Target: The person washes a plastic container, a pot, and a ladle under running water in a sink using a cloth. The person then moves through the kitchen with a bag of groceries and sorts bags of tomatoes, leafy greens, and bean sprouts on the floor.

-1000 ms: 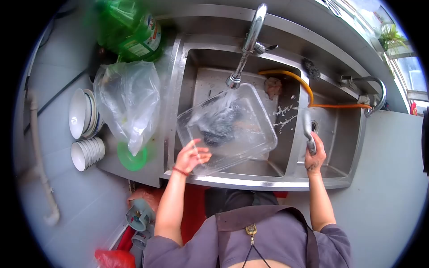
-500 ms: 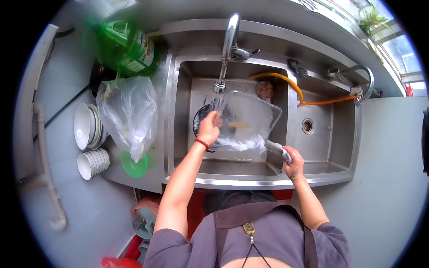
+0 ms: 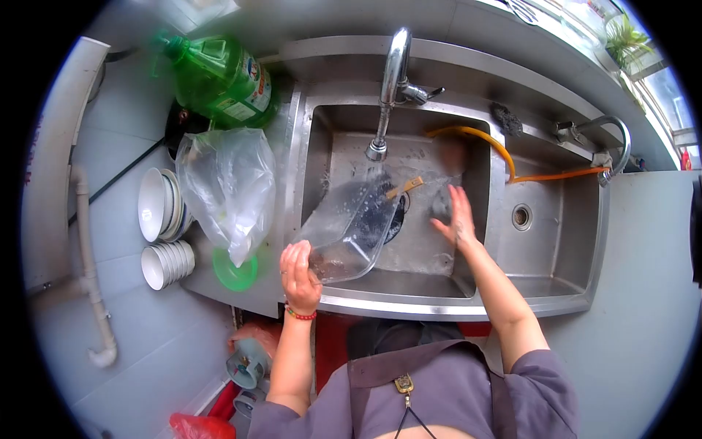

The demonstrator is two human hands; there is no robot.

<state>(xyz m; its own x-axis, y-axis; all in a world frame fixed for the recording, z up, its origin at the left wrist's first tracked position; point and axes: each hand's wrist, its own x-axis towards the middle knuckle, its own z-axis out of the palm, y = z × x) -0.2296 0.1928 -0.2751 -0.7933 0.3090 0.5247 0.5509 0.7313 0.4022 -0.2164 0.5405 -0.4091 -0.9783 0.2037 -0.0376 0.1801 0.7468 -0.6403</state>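
My left hand (image 3: 298, 274) grips the near left corner of a clear plastic container (image 3: 347, 230), which is tilted in the left sink basin (image 3: 365, 293). Water from the faucet (image 3: 393, 80) runs onto its far end. My right hand (image 3: 459, 218) is over the right part of the same basin, fingers stretched out and thumb apart. A blurred grey cloth or pad (image 3: 441, 203) is just left of its fingers; contact is unclear. Behind the container shows a dark round object, partly hidden, with a short wooden piece (image 3: 406, 187) beside it. A blurred pinkish thing (image 3: 453, 155) lies at the back.
Left of the sink are a clear plastic bag (image 3: 227, 190), a green bottle (image 3: 219, 80), a green bowl (image 3: 238, 272), stacked white bowls (image 3: 151, 205) and cups (image 3: 164, 265). A yellow hose (image 3: 497, 150) crosses into the right basin (image 3: 541, 252). A dark scrubber (image 3: 506, 118) sits behind.
My left hand has moved toward the near left with the container, which now tilts under the water. My right hand has moved up over the basin and opened, loosening from the grey cloth or pad.
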